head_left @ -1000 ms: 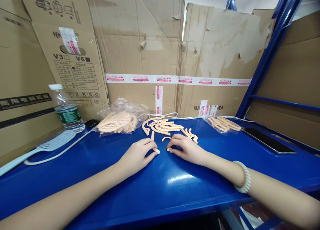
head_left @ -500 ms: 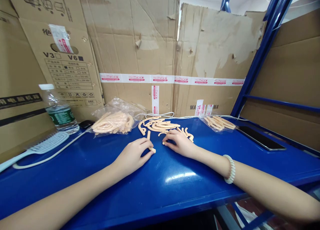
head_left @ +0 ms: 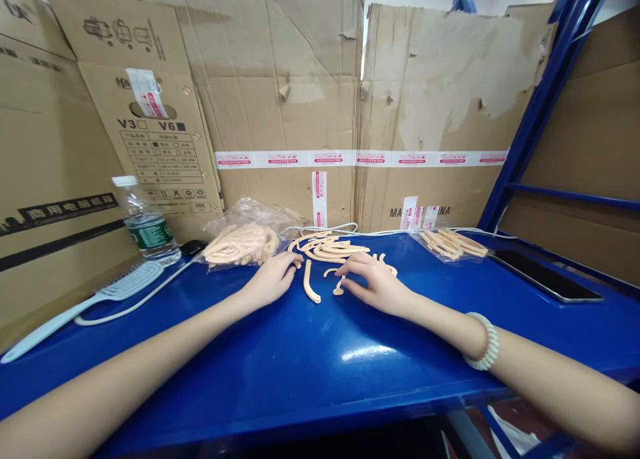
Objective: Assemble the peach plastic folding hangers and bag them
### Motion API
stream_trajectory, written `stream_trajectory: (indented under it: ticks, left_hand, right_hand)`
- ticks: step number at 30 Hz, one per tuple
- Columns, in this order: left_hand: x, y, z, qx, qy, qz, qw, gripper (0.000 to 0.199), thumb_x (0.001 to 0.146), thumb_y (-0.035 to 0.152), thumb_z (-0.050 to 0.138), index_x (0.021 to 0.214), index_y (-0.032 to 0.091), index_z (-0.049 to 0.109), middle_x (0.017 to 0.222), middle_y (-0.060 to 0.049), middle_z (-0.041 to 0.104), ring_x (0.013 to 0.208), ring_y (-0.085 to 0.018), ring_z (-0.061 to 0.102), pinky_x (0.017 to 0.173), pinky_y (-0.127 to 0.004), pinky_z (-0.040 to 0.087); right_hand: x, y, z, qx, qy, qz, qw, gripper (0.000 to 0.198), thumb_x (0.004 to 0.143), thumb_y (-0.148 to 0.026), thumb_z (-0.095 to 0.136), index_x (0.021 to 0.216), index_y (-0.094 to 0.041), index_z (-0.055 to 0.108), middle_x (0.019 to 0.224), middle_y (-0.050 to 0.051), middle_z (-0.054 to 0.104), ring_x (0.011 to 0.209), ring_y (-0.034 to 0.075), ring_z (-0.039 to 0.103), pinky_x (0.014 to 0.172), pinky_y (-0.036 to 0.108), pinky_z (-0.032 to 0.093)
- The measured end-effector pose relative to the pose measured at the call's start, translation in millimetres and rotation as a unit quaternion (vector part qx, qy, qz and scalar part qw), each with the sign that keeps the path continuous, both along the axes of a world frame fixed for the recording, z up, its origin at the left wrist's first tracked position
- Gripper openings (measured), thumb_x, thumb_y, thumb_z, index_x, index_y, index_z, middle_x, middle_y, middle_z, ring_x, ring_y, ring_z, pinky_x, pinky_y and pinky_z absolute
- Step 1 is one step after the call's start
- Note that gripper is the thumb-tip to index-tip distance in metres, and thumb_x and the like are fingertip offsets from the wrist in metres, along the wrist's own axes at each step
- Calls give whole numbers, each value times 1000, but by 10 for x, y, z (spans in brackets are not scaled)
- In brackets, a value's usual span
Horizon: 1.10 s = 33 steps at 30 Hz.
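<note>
My left hand is at the left edge of a loose pile of beige, rope-like strips. Its thumb and fingers are closed on the near end of one curved strip. Just right of that hand, a separate bent strip lies on the blue table, touched by neither hand. My right hand hovers low at the pile's front right, its fingertips slightly apart. Beside its thumb and index finger is a small beige piece with a flat end. Short curved pieces show partly behind this hand.
A clear bag of strips sits at the back left, a flatter bag at the back right. A phone lies right. On the left are a water bottle, a hairbrush and a white cable. Cardboard stands behind.
My left hand has let go of the bent strip and moved away, up and left, to the pile's edge. My right hand's fingers have loosened from the small piece. The view has shifted slightly.
</note>
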<state>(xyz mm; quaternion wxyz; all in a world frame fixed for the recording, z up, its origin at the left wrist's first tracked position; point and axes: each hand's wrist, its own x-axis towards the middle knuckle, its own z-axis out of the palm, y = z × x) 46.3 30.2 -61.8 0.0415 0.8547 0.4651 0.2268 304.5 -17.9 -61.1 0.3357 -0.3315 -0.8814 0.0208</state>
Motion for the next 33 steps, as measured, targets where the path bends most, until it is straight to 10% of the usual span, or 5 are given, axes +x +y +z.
stream_trajectory:
  ticks: [12,25,33]
  left_hand:
    - [493,1161,286,-108,146,183,966,31,92,32,61,119,16,58,118,-9,61,103,-22,62,85,-41,54]
    - [580,970,429,4,156,188,970,31,93,32,59,118,14,59,121,-10,60,106,-23,61,90,-45,52]
    - [500,769,987,107,-45,167,979,22,90,9,48,106,16,63,120,-14,60,120,-29,55,102,-44,43]
  right_hand:
    - [136,24,113,47,56,-32,997,14,90,-17,52,91,-19,66,88,7,69,87,22,58,80,38,46]
    - [248,154,168,71,111,-76,988,14,87,-15,53,84,-19,66,86,6,71,85,21,63,78,35,47]
    - [243,179,145,60,140,-86,985,15,85,-17,52,85,-20,67,85,5,72,84,21,65,78,35,50]
